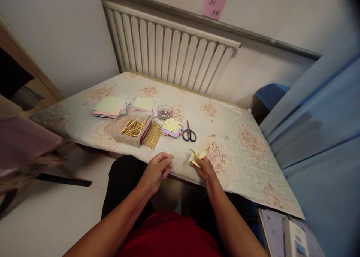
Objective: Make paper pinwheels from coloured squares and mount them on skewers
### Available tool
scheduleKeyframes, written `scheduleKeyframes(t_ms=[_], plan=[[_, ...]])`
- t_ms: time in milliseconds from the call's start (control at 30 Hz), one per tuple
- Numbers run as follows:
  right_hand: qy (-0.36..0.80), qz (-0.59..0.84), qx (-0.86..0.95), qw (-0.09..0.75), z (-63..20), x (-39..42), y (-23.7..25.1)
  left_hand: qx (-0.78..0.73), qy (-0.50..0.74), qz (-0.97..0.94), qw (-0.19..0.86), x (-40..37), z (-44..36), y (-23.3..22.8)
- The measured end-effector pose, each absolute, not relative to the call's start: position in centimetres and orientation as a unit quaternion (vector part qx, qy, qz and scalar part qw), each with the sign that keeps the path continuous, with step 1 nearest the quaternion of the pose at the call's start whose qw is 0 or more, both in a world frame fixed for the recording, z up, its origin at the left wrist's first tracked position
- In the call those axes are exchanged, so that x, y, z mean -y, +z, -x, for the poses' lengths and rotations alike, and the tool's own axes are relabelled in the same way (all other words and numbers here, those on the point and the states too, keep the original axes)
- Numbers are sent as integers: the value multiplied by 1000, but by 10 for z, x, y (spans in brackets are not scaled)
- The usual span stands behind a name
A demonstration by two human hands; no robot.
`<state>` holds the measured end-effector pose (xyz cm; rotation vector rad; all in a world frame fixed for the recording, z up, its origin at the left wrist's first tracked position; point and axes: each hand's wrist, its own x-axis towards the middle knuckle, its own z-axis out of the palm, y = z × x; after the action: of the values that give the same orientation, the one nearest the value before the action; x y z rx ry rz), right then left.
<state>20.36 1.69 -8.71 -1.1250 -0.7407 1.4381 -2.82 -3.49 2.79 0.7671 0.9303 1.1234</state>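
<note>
My left hand (159,168) is closed in a pinch near the table's front edge. A short pale tip, like the end of a thin wooden stick (171,157), shows at its fingertips; the rest is hidden. My right hand (206,168) grips a pale yellow paper pinwheel (194,157) with curled, folded blades. Just beyond it lie dark-handled scissors (189,133), apart from both hands. A clear plastic box (120,136) holds several thin wooden sticks (133,127). Beside it, more sticks (152,136) lie in a bundle on the cloth.
Small cut papers (172,126) lie near a clear round tub (165,112) of small metal pieces. Larger coloured sheets (110,106) and another paper stack (143,103) sit farther back. A floral cloth (233,148) covers the table, with a radiator (168,47) behind and a blue curtain (317,126) at right.
</note>
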Motion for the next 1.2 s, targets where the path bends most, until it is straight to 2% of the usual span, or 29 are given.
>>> scheduleKeyframes(t_ms=[300,500,667,767,1200], plan=[[656,401,332,546,-178,2,-40,-414,489,-349,684,39,29,31],[666,378,406,498,-166,24,-3,-409,483,-359,686,42,29,32],[574,393,560,451,-155,39,24,-407,480,-359,689,46,30,36],[513,377,623,454,-147,44,38,-405,475,-364,691,49,29,40],[382,353,719,461,-132,48,50,-415,474,-370,682,57,33,40]])
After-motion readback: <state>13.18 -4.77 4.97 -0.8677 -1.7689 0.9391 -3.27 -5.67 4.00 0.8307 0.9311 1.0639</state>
